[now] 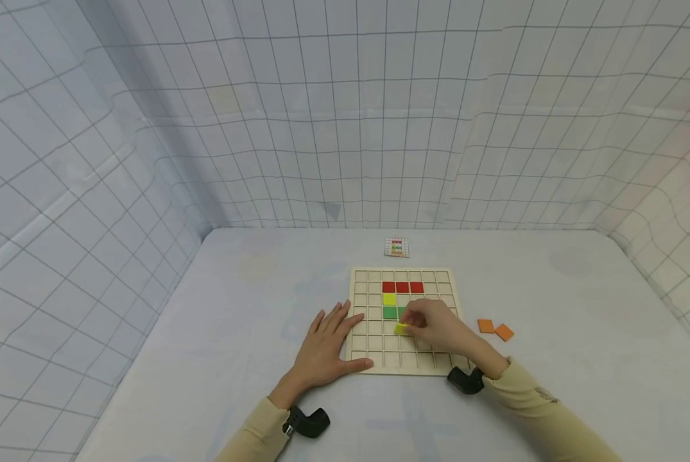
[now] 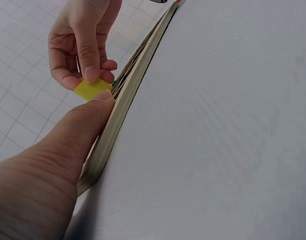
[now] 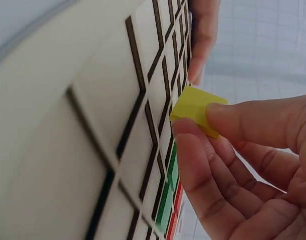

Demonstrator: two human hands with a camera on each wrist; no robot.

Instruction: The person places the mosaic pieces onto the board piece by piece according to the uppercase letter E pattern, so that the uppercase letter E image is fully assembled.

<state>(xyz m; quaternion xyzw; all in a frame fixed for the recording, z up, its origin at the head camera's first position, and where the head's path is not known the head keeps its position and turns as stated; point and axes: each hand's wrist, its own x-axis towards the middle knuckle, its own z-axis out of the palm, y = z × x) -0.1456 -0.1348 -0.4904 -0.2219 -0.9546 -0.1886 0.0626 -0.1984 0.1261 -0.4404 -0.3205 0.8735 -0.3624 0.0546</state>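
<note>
A wooden grid board [image 1: 373, 359] lies on the table, with three red tiles [image 1: 402, 287] in a row, a yellow tile [image 1: 389, 299] below them and a green tile [image 1: 389, 312] under that. My right hand [image 1: 434, 327] pinches a yellow tile [image 1: 401, 329] [image 3: 195, 107] [image 2: 92, 88] between thumb and fingers, just above the board's cells below the green tile. My left hand [image 1: 327, 343] lies flat with straight fingers on the table at the board's left edge, thumb [image 2: 88, 117] against the board's side [image 2: 123, 105].
Two orange tiles [image 1: 495, 329] lie on the table right of the board. A small pattern card [image 1: 396, 247] lies beyond the board's far edge. Gridded fabric walls enclose the table on three sides.
</note>
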